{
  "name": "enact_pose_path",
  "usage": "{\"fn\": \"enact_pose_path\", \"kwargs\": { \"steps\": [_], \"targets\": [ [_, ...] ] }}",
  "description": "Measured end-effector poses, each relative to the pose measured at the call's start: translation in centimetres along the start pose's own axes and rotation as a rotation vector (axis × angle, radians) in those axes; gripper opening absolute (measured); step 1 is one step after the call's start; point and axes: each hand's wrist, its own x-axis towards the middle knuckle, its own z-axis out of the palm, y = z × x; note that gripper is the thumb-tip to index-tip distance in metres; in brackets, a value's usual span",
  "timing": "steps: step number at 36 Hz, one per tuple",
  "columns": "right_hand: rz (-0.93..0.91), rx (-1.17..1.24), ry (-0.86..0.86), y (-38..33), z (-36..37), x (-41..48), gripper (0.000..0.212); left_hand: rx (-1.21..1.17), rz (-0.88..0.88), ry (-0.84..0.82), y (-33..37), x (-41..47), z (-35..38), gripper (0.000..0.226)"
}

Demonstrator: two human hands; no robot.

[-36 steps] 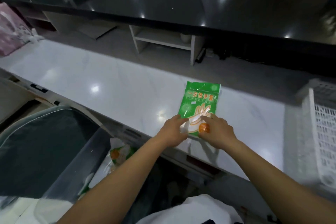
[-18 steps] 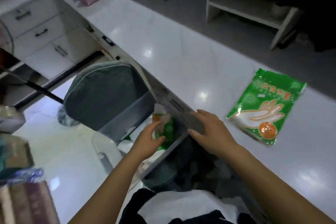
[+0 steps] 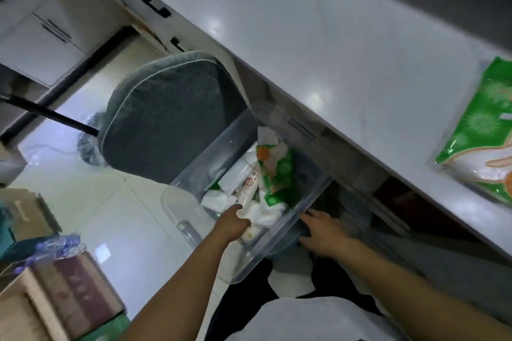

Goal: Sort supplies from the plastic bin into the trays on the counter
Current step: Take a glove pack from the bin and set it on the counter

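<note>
Reached into the clear plastic bin (image 3: 221,152) below the counter (image 3: 318,44).
Left hand (image 3: 232,223) inside the bin, fingers closed around a white tube (image 3: 248,194) among white packets and a green packet (image 3: 277,174); right hand (image 3: 322,234) against the bin's right wall, fingers spread; green glove pack (image 3: 482,130) flat on the counter, far right.

Glossy pale tiled floor (image 3: 91,191), white drawers (image 3: 36,25), grey cushioned chair (image 3: 171,116).
</note>
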Motion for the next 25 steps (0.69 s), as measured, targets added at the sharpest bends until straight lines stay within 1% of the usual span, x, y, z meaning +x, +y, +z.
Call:
{"fn": "enact_pose_path", "kwargs": {
  "steps": [3,6,10,12,13,14,16,17,18,20,24,25],
  "targets": [
    [0.052,0.062,0.03,-1.0,1.2,0.0,0.066,0.16,0.083,-0.021,1.5,3.9,-1.3,0.068],
    [0.142,0.195,0.083,-1.8,2.0,-0.3,0.062,0.344,0.205,-0.014,4.1,7.8,-2.2,0.071],
    [0.26,0.411,0.156,-2.9,3.0,-0.9,0.057,0.633,0.409,0.034,8.3,12.7,-2.4,0.06],
    [0.316,0.485,0.221,-3.7,3.8,-1.3,0.058,0.763,0.492,0.071,10.3,15.2,-2.1,0.053],
    [0.34,0.513,0.249,-4.1,4.3,-1.5,0.059,0.819,0.516,0.072,11.3,16.3,-1.9,0.054],
    [0.361,0.542,0.271,-4.5,4.9,-1.8,0.06,0.869,0.525,0.059,12.1,17.5,-1.7,0.061],
    [0.388,0.601,0.303,-5.3,6.1,-2.4,0.06,0.969,0.522,0.005,13.4,19.5,-1.2,0.085],
    [0.402,0.624,0.315,-5.7,6.8,-2.7,0.06,1.023,0.519,-0.015,13.8,20.4,-0.9,0.09],
    [0.416,0.639,0.327,-6.1,7.5,-3.0,0.059,1.07,0.515,-0.024,14.1,21.4,-0.7,0.09],
    [0.444,0.678,0.343,-6.8,8.9,-3.7,0.058,1.102,0.498,-0.018,14.4,22.8,-0.2,0.081],
    [0.515,0.734,0.346,-7.8,11.2,-4.8,0.057,1.048,0.504,0.019,14.9,24.2,0.0,0.062],
    [0.523,0.74,0.349,-7.9,11.5,-4.9,0.056,1.066,0.515,0.03,15.1,24.3,-0.1,0.058]
  ]
}}
